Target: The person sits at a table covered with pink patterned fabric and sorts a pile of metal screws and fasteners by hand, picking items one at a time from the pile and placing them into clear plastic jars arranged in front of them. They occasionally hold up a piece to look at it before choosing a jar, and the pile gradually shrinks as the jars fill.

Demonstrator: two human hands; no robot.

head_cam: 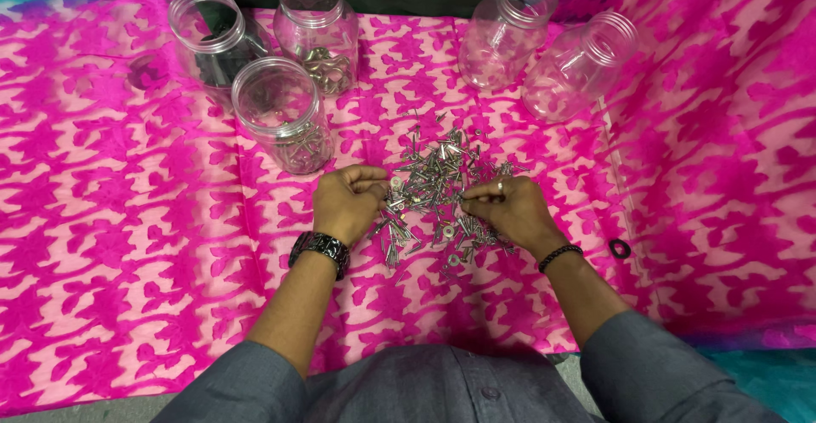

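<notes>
From here I judge the main risk to be scatter: the pile of screws and washers [433,193] lies loose on a soft pink patterned cloth [127,219], so any sweep of a wrist could flick small pieces out to the sides or tug the cloth and roll them off. A black ring [620,249] already lies apart, out beyond my right hand. The jars ahead of my hands could also tip if the cloth is pulled; two clear jars [544,49] ahead of my right hand already lean over, open mouths up.

My left hand [347,202] is curled nearly closed, fingers folded in at the pile's near-left edge; whether it has a piece inside, I cannot tell. My right hand [508,209] is pinched, thumb and forefinger drawn together on a small metal piece at the pile's right edge, the other fingers resting on the hardware.

The pile sits directly between my hands, touching both. Ahead of my left hand stand three upright jars: the nearest jar [285,121] holds some metal parts, as does the middle jar [319,28]; the far-left jar [208,36] looks dark inside.
</notes>
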